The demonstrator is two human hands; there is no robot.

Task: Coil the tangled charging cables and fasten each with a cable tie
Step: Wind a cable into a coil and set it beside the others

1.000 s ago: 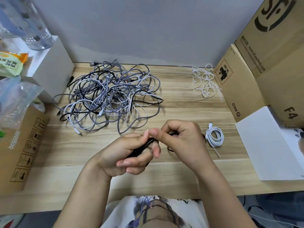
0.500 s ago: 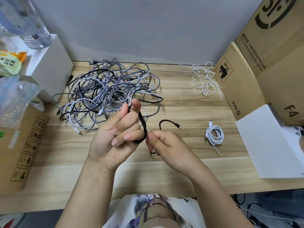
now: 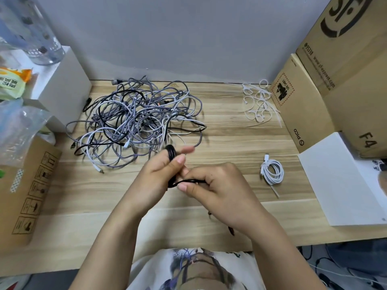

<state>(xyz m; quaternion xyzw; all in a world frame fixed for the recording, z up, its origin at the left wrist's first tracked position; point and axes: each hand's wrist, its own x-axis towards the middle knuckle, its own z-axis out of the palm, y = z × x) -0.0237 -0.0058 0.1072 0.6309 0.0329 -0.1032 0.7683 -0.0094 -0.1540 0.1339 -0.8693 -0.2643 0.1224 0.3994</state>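
Both hands are up over the middle of the bench (image 3: pixel 219 139), working a black cable (image 3: pixel 172 155). The left hand (image 3: pixel 156 176) has its fingers curled round a bundle of black loops, the coil poking out above the thumb. The right hand (image 3: pixel 217 189), at three o'clock of it and touching it, pinches a strand of the same cable between thumb and fingers. At eleven o'clock of the hands lies the tangled heap of cables (image 3: pixel 138 124), grey, white and black. Out at three o'clock, well apart, sits a white coiled cable (image 3: pixel 272 171) with a tie round it. The loose white cable ties (image 3: pixel 258 102) lie at one o'clock, just beside a cardboard box (image 3: pixel 301 105).
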